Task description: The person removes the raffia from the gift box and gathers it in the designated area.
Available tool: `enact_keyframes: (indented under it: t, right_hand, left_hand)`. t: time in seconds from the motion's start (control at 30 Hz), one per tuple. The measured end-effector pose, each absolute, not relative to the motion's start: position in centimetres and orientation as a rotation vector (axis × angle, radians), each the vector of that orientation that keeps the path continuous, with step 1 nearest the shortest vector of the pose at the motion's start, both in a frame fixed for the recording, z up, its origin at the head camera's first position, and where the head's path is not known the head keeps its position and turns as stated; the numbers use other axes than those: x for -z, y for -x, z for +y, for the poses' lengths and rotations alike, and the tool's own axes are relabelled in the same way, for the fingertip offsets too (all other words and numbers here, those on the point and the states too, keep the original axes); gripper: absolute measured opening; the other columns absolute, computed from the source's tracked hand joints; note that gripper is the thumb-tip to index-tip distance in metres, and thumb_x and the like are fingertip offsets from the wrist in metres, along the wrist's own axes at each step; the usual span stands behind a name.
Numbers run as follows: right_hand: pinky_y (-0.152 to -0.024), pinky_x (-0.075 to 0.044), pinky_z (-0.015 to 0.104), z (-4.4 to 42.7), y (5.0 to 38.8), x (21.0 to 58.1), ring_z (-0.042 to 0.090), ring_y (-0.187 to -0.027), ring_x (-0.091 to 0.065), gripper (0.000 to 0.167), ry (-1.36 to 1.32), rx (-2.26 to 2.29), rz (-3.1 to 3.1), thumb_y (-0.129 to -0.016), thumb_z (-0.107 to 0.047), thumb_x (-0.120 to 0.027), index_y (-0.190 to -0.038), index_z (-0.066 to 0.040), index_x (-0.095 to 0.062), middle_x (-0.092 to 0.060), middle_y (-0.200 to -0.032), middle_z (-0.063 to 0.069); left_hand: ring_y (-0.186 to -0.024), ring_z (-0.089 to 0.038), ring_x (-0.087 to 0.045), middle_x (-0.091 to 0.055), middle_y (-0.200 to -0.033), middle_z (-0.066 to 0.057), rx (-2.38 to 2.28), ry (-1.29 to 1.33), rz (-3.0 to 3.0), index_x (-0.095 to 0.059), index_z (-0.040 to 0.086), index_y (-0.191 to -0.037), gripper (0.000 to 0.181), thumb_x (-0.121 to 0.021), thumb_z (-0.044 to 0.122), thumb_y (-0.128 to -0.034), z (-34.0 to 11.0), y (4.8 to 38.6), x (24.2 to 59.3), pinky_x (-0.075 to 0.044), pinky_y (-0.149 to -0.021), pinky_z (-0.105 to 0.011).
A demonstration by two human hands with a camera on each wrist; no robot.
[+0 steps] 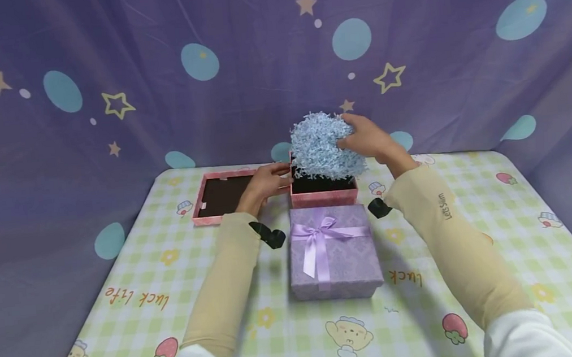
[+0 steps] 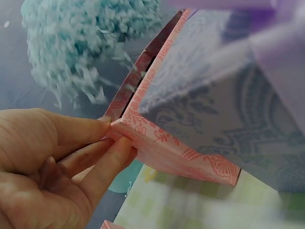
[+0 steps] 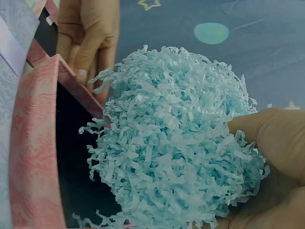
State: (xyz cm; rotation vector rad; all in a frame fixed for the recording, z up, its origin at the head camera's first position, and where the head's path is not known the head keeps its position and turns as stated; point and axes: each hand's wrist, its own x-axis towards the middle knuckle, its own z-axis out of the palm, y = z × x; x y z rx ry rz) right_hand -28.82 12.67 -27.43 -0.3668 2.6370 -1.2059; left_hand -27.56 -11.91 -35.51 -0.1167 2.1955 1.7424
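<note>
My right hand [image 1: 369,137] grips a fluffy clump of light blue shredded paper [image 1: 321,144] and holds it above an open pink box [image 1: 324,199]. The same shredded paper [image 3: 167,133] fills much of the right wrist view, with thumb and fingers on its right side. At the box's left wall is my left hand [image 1: 268,181], its thumb and fingers pinching the rim, as the left wrist view shows the hand [image 2: 62,152] at a patterned corner. Dark lining [image 3: 78,157] shows inside the box. Paper hides part of its far side.
A lilac gift box [image 1: 334,259] with a ribbon bow stands directly in front of the pink box. Left of it, the pink lid [image 1: 199,209] lies with its dark inside up. A checked cloth [image 1: 135,327] covers the table; a purple curtain [image 1: 261,10] hangs behind.
</note>
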Motion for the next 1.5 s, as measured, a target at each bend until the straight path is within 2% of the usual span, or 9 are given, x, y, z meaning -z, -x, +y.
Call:
enact_keyframes:
  t: [0.3,0.43,0.53,0.67,0.87,1.1,1.33,1.5]
  right_hand:
    - [-0.116,-0.023,0.053,16.0,27.8,26.1,0.029,-0.148,-0.004,0.077,0.274,1.270,2.637,-0.095,-0.013,-0.052,-0.155,-0.011,-0.003,-0.001,-0.162,0.007]
    - [-0.115,-0.024,0.056,17.8,27.4,26.0,0.031,-0.147,-0.006,0.076,0.245,1.289,2.660,-0.095,-0.014,-0.052,-0.155,-0.011,-0.004,-0.002,-0.161,0.009]
    - [-0.113,-0.027,0.056,19.1,27.1,26.3,0.035,-0.145,-0.016,0.074,0.232,1.327,2.665,-0.095,-0.013,-0.051,-0.154,-0.009,-0.008,-0.012,-0.159,0.015]
    - [-0.111,-0.028,0.058,20.8,26.7,27.1,0.040,-0.141,-0.023,0.071,0.219,1.346,2.664,-0.096,-0.012,-0.051,-0.154,-0.009,-0.011,-0.019,-0.156,0.020]
    - [-0.112,-0.023,0.062,23.0,26.2,28.5,0.041,-0.145,-0.010,0.075,0.196,1.308,2.653,-0.097,-0.015,-0.050,-0.154,-0.007,-0.002,-0.003,-0.160,0.018]
    - [-0.112,-0.022,0.063,25.1,26.0,30.4,0.045,-0.143,-0.009,0.075,0.146,1.222,2.695,-0.096,-0.015,-0.052,-0.153,-0.003,-0.004,-0.004,-0.158,0.024]
    - [-0.110,-0.020,0.066,26.8,26.1,32.3,0.049,-0.142,-0.005,0.079,0.090,1.128,2.699,-0.095,-0.017,-0.053,-0.152,0.000,0.000,0.000,-0.157,0.027]
    - [-0.111,-0.019,0.065,27.6,26.2,33.7,0.051,-0.141,-0.009,0.077,0.092,1.129,2.715,-0.094,-0.012,-0.054,-0.151,0.005,-0.004,-0.005,-0.155,0.031]
  left_hand:
    - [-0.123,-0.024,-0.055,-0.048,-0.145,-0.006,-1.705,0.155,2.230,-0.047,0.013,-0.142,0.053,-0.061,0.004,-0.0917,-11.8,27.7,35.7,-0.051,-0.097,-0.036]
    - [-0.121,-0.024,-0.057,-0.049,-0.143,-0.005,-1.706,0.166,2.238,-0.048,0.013,-0.141,0.053,-0.062,0.003,-0.0911,-11.9,27.7,35.8,-0.051,-0.097,-0.036]
    - [-0.121,-0.024,-0.057,-0.050,-0.143,-0.005,-1.708,0.168,2.239,-0.049,0.014,-0.140,0.053,-0.062,0.003,-0.0907,-11.9,27.8,35.8,-0.051,-0.096,-0.036]
    - [-0.121,-0.024,-0.057,-0.049,-0.143,-0.005,-1.714,0.167,2.231,-0.048,0.013,-0.141,0.053,-0.062,0.003,-0.0909,-11.8,27.8,35.8,-0.051,-0.097,-0.036]
    - [-0.121,-0.024,-0.057,-0.049,-0.144,-0.005,-1.710,0.180,2.230,-0.048,0.013,-0.141,0.053,-0.062,0.002,-0.0908,-11.9,27.8,35.7,-0.051,-0.097,-0.037]
    - [-0.121,-0.024,-0.057,-0.049,-0.143,-0.005,-1.717,0.189,2.226,-0.049,0.013,-0.141,0.053,-0.061,0.002,-0.0907,-12.1,27.9,35.9,-0.051,-0.097,-0.037]
    - [-0.122,-0.024,-0.056,-0.049,-0.144,-0.006,-1.744,0.183,2.210,-0.048,0.012,-0.141,0.054,-0.063,0.002,-0.0901,-12.2,28.0,36.0,-0.050,-0.098,-0.037]
    - [-0.123,-0.024,-0.055,-0.048,-0.145,-0.006,-1.743,0.164,2.210,-0.046,0.011,-0.142,0.054,-0.062,0.002,-0.0908,-12.2,27.9,36.0,-0.050,-0.098,-0.037]
